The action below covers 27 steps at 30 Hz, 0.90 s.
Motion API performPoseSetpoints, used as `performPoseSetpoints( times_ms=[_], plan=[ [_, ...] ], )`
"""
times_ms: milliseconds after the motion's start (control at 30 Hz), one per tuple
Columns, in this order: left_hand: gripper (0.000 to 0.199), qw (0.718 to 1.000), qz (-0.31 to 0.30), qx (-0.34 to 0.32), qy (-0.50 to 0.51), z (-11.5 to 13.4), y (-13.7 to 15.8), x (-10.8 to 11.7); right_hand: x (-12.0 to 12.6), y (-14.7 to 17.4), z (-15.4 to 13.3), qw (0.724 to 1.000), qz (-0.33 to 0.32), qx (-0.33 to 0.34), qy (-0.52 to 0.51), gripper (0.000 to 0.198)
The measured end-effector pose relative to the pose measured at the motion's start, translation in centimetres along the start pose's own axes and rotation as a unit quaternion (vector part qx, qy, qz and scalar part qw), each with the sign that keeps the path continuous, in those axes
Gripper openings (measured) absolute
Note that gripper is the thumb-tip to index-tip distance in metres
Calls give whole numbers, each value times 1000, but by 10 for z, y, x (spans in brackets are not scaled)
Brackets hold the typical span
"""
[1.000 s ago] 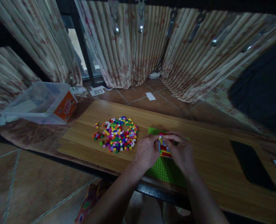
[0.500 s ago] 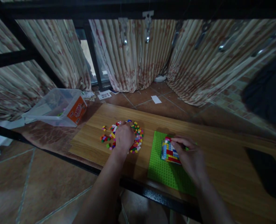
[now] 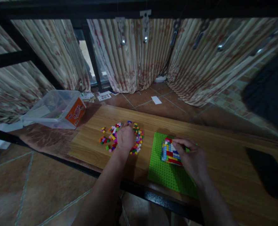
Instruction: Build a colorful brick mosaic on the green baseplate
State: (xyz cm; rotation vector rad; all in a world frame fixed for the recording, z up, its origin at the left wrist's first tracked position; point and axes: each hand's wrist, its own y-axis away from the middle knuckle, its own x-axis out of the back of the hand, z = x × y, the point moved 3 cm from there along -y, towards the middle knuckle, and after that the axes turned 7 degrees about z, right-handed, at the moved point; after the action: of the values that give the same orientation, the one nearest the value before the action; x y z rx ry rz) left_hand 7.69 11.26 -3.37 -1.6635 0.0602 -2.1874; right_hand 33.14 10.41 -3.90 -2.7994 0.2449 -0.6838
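- The room is dim; nearest the person runs a dark table edge (image 3: 153, 196), with a long wooden top (image 3: 84, 141) behind it.
- A green studded baseplate (image 3: 162, 175) lies flat there, over on the person's right. It looks thin and light, best lifted by its rim.
- The brick build (image 3: 170, 153), a low block of red, yellow, blue and white pieces, sits over the baseplate. I'd take it for stiff, light plastic, smooth to touch, and liable to pop apart at the seams if squeezed or twisted; low on opposite sides seems the safest hold.
- The right hand (image 3: 192, 157) has thumb and forefinger drawn close together at the build's far corner. From here I can't tell whether they clasp it or merely steady it.
- Off to the right lies a flat dark slab (image 3: 266, 172).
- The left hand (image 3: 125, 137) is over the loose bricks (image 3: 139, 139), fingers curled down out of sight, so I can't say whether they pinch anything. Bricks that small want fingertips on two opposite faces.
- Further left stands a clear tub (image 3: 56, 121) with an orange label (image 3: 75, 111).
- Beyond, a white card (image 3: 156, 100) lies on the tiles, below striped curtains (image 3: 127, 59).
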Motion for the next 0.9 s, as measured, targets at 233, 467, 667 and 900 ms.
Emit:
performPoseSetpoints(
  times_ms=[233,467,667,900],
  plan=[
    [33,1000,-20,-3,-20,3,2,5,1,0,-3,1000,2,0,-2,23],
    [26,999,-1,34,30,-2,0,11,4,-2,-4,1000,14,2,6,25],
    [22,888,-2,131,441,18,4,8,6,3,-34,996,37,76,20,20],
    [28,607,-190,207,743,78,39,-2,-3,11,-51,997,3,42,-57,19]
  ],
)
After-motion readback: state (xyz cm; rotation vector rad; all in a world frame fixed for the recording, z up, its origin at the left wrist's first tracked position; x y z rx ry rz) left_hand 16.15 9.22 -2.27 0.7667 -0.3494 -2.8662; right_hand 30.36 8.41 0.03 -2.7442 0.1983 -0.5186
